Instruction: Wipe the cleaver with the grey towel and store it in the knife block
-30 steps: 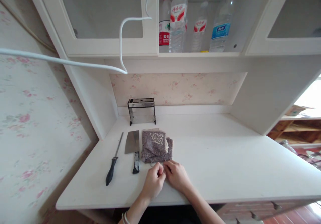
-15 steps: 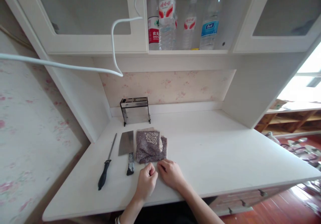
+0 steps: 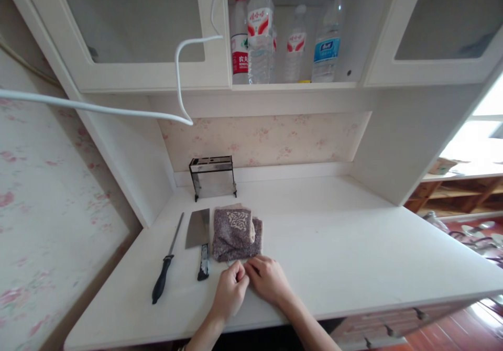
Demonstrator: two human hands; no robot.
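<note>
My left hand (image 3: 231, 289) rests on the white counter as a closed fist, and nothing shows in it. Right beside it, almost touching, my right hand (image 3: 269, 277) lies with its fingers curled in, also with nothing visible in it. Just beyond both hands is a folded brown-purple towel (image 3: 234, 234) with a pale pattern. To its left lies a cleaver (image 3: 199, 229), blade away from me and dark worn handle towards me. Farther left lies a honing steel (image 3: 166, 263) with a black handle.
A metal knife rack (image 3: 212, 165) with black edges stands near the back wall. Several plastic bottles (image 3: 259, 52) stand in the open cabinet above. A white cable (image 3: 118, 111) hangs across the upper left. The counter's front edge (image 3: 377, 309) runs near my forearms.
The view has tilted up slightly, so everything sits a little lower. My hands have come slightly closer together; the towel, cleaver and honing steel lie unmoved.
</note>
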